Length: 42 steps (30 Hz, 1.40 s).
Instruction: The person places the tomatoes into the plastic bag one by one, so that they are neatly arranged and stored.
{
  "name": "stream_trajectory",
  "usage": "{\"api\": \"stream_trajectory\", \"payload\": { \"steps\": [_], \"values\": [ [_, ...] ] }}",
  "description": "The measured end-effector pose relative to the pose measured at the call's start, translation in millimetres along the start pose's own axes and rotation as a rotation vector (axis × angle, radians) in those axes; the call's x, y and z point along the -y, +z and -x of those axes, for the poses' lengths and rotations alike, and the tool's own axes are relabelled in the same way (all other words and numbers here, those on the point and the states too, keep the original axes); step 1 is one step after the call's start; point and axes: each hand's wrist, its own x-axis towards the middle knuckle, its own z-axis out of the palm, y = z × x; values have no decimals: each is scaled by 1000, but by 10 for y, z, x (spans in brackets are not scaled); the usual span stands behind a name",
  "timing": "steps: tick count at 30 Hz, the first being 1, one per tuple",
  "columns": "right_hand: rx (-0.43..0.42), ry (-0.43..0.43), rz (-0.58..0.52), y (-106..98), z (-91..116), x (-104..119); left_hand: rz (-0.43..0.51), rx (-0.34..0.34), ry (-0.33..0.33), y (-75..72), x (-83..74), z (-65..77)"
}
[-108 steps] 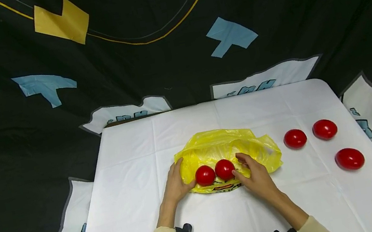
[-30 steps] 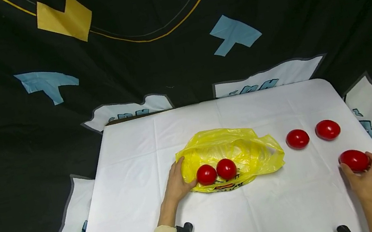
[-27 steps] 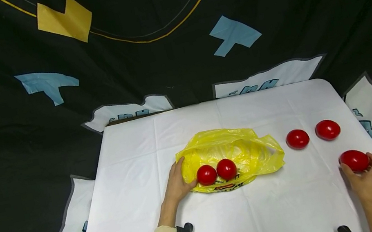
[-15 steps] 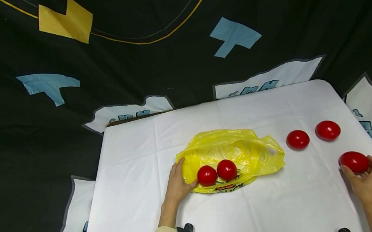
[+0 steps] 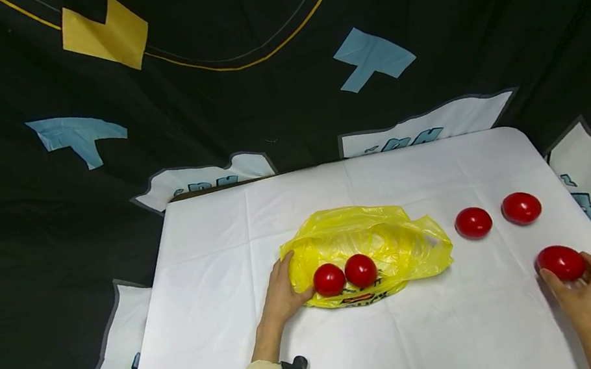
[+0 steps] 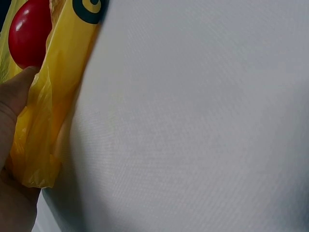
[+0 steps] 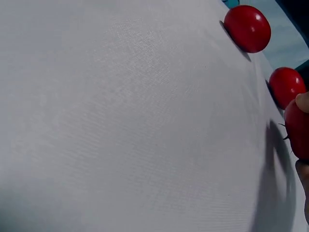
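The right hand (image 5: 589, 301) grasps a tomato (image 5: 561, 263) near the right side of the tabletop (image 5: 210, 239), and its fingers hide part of the fruit. The left hand (image 5: 280, 289) grips the left edge of the yellow bag (image 5: 402, 251); most of its fingers are hidden behind the plastic. A pair of tomatoes (image 5: 361, 270) lies in the bag's front part, how deep I cannot tell. The right wrist view cuts off the grasped fruit, yet it alone shows thin leaf tips (image 7: 287, 137) there. The left wrist view shows more clearly a round dark print (image 6: 86, 15), cropped above.
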Motion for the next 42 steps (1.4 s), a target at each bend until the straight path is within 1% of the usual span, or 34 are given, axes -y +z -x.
{"api": "stream_trajectory", "payload": {
  "steps": [4,9,14,17,20,25,27,33,38,42],
  "values": [
    [7,-16,-5,-35,105,49,1,-1,3,1,0,8],
    [10,-58,-17,-66,233,128,-1,-1,2,0,-3,12],
    [-6,-139,-35,-65,356,216,3,0,0,4,-3,10],
    [-9,-188,-36,-48,426,271,2,0,-2,9,0,9],
    [6,-214,-33,-30,498,329,1,3,-9,8,-3,12],
    [27,-260,-47,-1,612,439,-2,-1,2,7,-5,13],
    [24,-292,-56,15,654,477,-2,-5,8,7,-4,14],
    [4,-409,-92,89,750,597,7,-8,2,-7,0,12],
    [39,-455,-122,141,830,703,12,-18,24,-6,5,13],
    [59,-499,-138,178,885,766,10,-9,11,-10,-2,13]
  ]
}}
